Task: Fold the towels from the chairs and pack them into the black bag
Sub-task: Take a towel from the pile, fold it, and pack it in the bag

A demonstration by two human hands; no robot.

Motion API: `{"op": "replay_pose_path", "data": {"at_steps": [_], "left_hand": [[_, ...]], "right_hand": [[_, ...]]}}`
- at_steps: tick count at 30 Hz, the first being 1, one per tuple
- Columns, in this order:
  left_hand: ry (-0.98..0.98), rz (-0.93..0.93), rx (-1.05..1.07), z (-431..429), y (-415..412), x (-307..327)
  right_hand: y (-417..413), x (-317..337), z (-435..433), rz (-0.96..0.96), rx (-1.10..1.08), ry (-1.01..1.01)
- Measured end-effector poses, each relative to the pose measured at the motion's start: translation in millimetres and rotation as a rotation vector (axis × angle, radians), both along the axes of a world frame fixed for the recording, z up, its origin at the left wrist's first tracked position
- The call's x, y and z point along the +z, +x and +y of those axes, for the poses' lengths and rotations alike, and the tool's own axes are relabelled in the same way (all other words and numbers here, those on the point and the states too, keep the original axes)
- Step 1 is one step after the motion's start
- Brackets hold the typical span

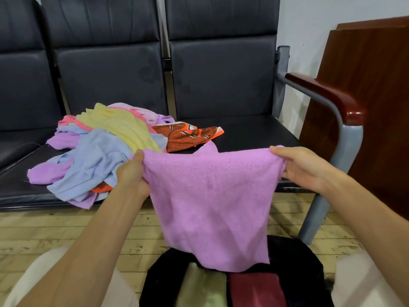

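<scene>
A purple towel (212,200) hangs spread out in front of me. My left hand (132,173) pinches its upper left corner and my right hand (303,167) grips its upper right corner. Its lower edge drapes over the open black bag (294,258) on the floor between my knees. Inside the bag lie a pale green folded towel (199,284) and a dark red one (254,289). A heap of loose towels (106,142) in yellow, blue, pink and purple, plus an orange patterned cloth (188,136), lies on the black chair seat (247,131).
The row of black padded chairs (106,69) runs along the wall. A grey metal frame with a dark red armrest (327,96) ends the row on the right. A brown wooden panel (371,85) stands beyond it. The floor is light wood.
</scene>
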State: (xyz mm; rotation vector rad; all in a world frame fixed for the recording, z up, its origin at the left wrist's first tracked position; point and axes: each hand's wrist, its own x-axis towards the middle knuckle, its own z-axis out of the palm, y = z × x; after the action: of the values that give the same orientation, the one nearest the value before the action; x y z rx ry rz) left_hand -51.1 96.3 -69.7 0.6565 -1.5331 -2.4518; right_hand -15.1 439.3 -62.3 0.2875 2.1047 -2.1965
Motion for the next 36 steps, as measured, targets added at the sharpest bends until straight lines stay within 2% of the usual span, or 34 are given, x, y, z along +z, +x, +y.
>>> {"op": "replay_pose_path", "data": {"at_steps": [3,7,10,13,15,20,24,29,33,36], "left_hand": [[-0.021,-0.033,-0.008,1.8,-2.6,-3.3],[-0.037,-0.044,-0.085,8.4,-4.0,0.3],[-0.208,-0.010,-0.080,12.4,-3.2,4.4],[-0.389,0.039,-0.072,17.4,1.4,6.3],[-0.371,0.075,-0.116,20.2,7.8,8.7],[-0.188,0.122,-0.229,19.6,23.6,25.5],[-0.066,0.309,-0.386,12.2,31.9,78.2],[0.009,0.508,-0.524,5.8,44.6,151.4],[-0.062,0.488,-0.513,4.7,47.8,186.9],[-0.254,0.470,-0.430,-8.9,42.8,205.4]], "right_hand": [[-0.7,-0.5,-5.1,0.060,-0.108,-0.087],[0.3,-2.3,-9.4,0.170,-0.313,0.120],[6.1,1.4,-16.2,0.310,-0.334,0.281],[12.6,6.3,-24.5,0.364,-0.356,0.312],[17.6,7.1,-26.8,0.352,-0.361,0.269],[28.8,24.8,-25.5,0.316,-0.338,-0.041],[29.8,78.9,-24.1,0.412,-0.345,-0.107],[31.8,154.0,-26.9,0.514,-0.479,-0.218],[32.7,186.0,-23.8,0.548,-0.575,-0.162],[33.6,200.2,-15.3,0.586,-0.643,0.018]]}}
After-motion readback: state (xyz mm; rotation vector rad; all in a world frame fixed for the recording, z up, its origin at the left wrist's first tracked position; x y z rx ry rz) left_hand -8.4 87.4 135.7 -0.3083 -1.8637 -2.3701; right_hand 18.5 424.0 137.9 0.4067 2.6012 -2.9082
